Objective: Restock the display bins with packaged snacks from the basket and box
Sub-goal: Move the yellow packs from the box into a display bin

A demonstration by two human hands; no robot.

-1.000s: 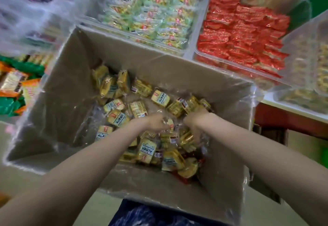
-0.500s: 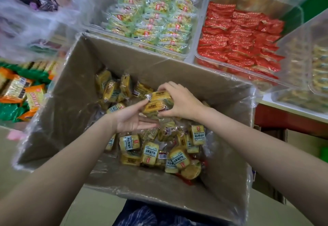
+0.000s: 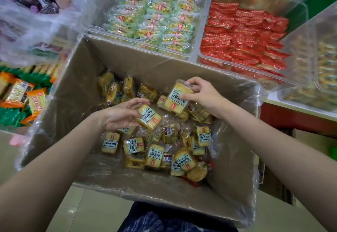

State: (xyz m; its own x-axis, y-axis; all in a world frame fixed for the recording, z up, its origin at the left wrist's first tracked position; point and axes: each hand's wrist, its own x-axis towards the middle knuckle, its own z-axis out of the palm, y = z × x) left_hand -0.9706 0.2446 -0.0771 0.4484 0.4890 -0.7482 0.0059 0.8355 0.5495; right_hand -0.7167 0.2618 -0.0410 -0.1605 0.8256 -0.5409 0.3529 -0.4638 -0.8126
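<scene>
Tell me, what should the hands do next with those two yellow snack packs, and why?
Probably lift both packs up and out of the box. The right hand already grips one yellow pack and the left hand holds another, both raised above the loose packs lying on the box bottom. The clear bins sit just beyond the box's far edge; none plainly shows the same packs.

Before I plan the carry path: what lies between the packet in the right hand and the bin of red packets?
In the head view, only the cardboard box's plastic-lined far wall and the bin's clear front wall separate the raised packet, held by the right hand, from the red packets.
</scene>
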